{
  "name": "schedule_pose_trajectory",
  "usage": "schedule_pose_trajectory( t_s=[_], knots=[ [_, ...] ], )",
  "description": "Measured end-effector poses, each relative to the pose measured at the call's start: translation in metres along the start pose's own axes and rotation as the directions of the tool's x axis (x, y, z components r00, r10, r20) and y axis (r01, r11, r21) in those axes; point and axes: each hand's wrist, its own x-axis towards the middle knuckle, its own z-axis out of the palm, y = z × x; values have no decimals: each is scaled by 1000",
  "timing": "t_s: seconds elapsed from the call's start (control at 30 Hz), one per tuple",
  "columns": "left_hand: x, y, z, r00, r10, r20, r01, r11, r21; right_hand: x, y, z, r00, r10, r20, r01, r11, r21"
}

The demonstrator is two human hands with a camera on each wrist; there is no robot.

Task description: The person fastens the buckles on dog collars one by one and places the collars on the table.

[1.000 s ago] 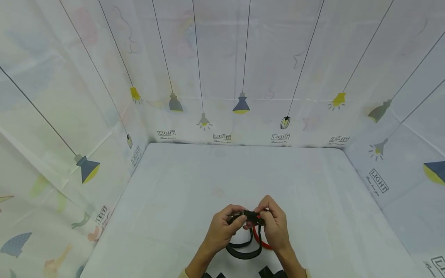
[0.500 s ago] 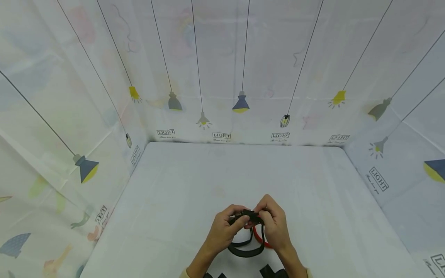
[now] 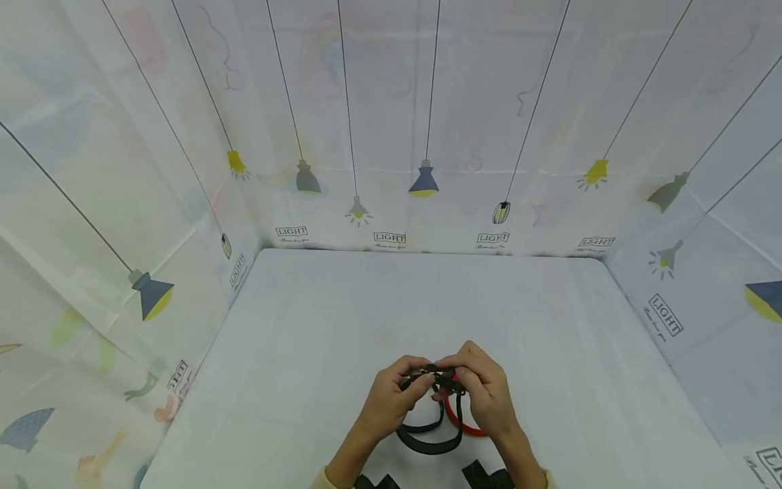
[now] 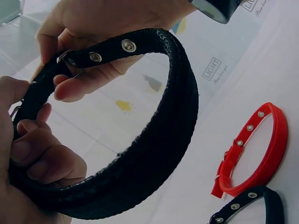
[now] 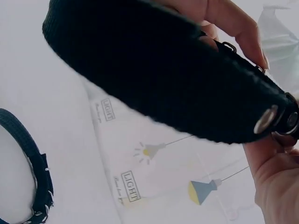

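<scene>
A black collar [image 4: 161,149] with metal eyelets is raised off the table, its strap bent into a loop. My left hand [image 3: 391,397] grips it by the buckle part; in the left wrist view the fingers of the left hand [image 4: 46,158] curl around the strap. My right hand [image 3: 489,387] pinches the strap near a metal ring, thumb below and fingers above. In the right wrist view the broad band hides much of the left hand [image 5: 229,18]. Below the hands lie a red collar [image 4: 279,149] and a second black collar [image 4: 273,203], both looped.
The white table [image 3: 305,326] spreads ahead and to both sides. Cloth walls [image 3: 391,136] printed with lamps enclose its back and sides. Black wrist-worn pieces [image 3: 485,477] show at the bottom edge by the forearms.
My right fingers have shifted slightly left along the strap, toward the left hand's fingertips. Both hands stay in nearly the same place, and the two collars on the table have not moved.
</scene>
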Motion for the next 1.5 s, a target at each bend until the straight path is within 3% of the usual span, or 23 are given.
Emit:
schedule_pose_trajectory(
  t_s=[0.2,0.6,0.8,0.97,1.1,1.5],
  knots=[
    [0,1,-3,999,-8,38,10,999,-45,3,2,2,993,-105,58,96,985,142],
    [-2,2,-6,998,-9,56,13,997,-77,2,4,-2,986,-117,116,101,986,136],
    [-2,1,-7,999,-6,35,8,997,-72,0,4,-3,984,-75,161,62,994,85],
    [-2,1,-8,999,-44,-12,42,992,-116,0,2,-4,988,7,154,-11,1000,24],
    [-1,3,-9,998,-53,-33,48,987,-151,0,1,-2,992,55,112,-61,996,58],
    [2,1,-8,996,-49,-76,35,984,-175,-1,11,7,999,-30,31,26,992,124]
  ],
)
